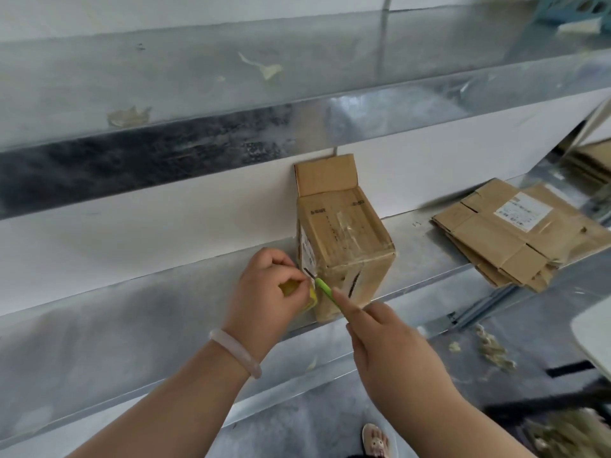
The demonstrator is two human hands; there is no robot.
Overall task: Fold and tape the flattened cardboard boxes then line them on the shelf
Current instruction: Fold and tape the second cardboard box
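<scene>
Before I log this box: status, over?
Left grip pinches yellow tape at box corner. Right grip holds green cutter. Box upright on shelf; flat stack apart.

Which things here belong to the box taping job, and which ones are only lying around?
Job: folded box, yellow tape in left hand, green tool in right hand, flattened boxes, shelf.
Lying about: tape scraps, blue basket, floor debris.

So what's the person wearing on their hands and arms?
Not much! The left hand has a smooth, milky pale bangle round its wrist. The right hand has nothing on its wrist. I can see no gloves, no sleeves and no rings.
</scene>
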